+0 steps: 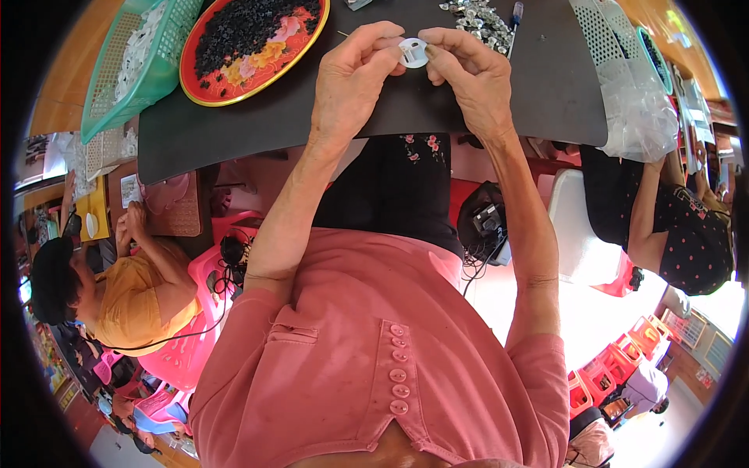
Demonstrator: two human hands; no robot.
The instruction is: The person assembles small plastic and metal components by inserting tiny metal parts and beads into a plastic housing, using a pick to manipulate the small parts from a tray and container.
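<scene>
Over the dark table, my left hand [355, 74] and my right hand [470, 74] meet with fingertips closed on one small round white plastic piece [413, 53]. It has a dark opening near its top and a small metallic-looking detail at its left. The left fingers pinch one edge and the right thumb and fingers the other. Beyond my right hand lies a heap of small shiny metal parts [477, 22]. To the left of my left hand stands a red round tray [187, 66] with a flower pattern, holding many small black parts [234, 35].
A green plastic basket [105, 109] of white parts stands at the table's left. A screwdriver [517, 14] lies near the metal heap. Clear plastic bags [640, 117] hang over the right edge. People sit on both sides, one in a yellow top [148, 304]. The table's front edge [265, 152] curves before me.
</scene>
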